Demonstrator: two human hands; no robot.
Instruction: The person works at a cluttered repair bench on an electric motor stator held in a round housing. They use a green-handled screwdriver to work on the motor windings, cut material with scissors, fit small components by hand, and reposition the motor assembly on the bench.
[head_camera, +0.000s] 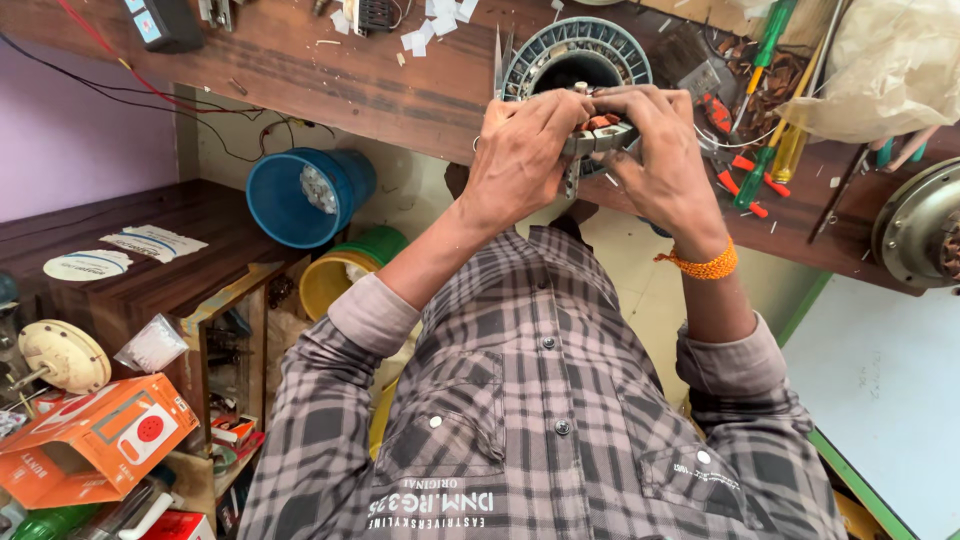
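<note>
With both our left hand (520, 150) and right hand (665, 150) clamped on the small wound stator (600, 135), we seem mid-inspection, needing steady grip above the ring-shaped core (580, 55).

At the top centre of the frame, the left hand (522, 150) and right hand (662, 160) close around a small metal part (598, 137), held over a round wound motor core (577, 55) on the wooden desk (330, 80). Screwdrivers (760, 150) lie at upper right, a blue bucket (300, 195) sits at left, and an orange box (95, 440) is at lower left.
</note>
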